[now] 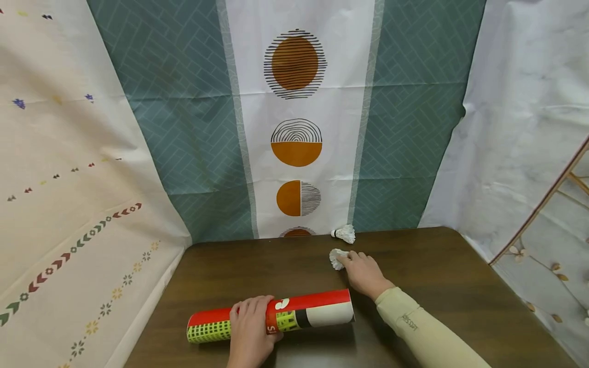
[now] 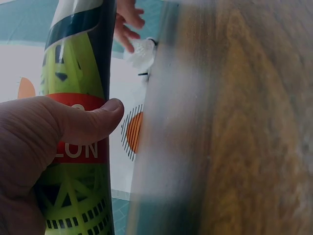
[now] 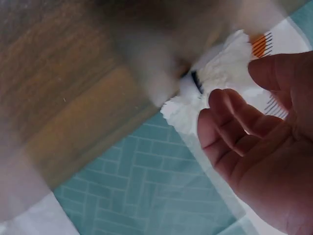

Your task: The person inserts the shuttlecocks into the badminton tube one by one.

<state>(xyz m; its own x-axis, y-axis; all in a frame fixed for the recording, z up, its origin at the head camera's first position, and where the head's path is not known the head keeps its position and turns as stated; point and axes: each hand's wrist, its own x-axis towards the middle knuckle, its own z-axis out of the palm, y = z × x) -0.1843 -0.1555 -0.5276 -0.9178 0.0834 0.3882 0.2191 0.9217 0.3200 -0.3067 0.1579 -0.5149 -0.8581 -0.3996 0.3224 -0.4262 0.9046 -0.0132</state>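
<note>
My left hand (image 1: 252, 327) grips a shuttlecock tube (image 1: 317, 309) round its middle, with the thumb across the lettered red band in the left wrist view. The tube is red, lime green, black and white, and runs left to right low over the table. Farther back, my right hand (image 1: 365, 276) reaches to a white shuttlecock (image 1: 336, 259), its skirt turned to the left. In the right wrist view the fingers (image 3: 227, 134) are loosely bent and the thumb stands apart from them, beside the shuttlecock (image 3: 227, 63). Behind it, another shuttlecock (image 1: 346, 233) lies on its side at the table's back edge.
The dark brown wooden table (image 1: 276, 266) ends at a green and white patterned cloth (image 1: 301, 112) hanging behind it. A cream cloth (image 1: 83, 204) hangs on the left, and a pale marbled cloth (image 1: 520, 153) on the right.
</note>
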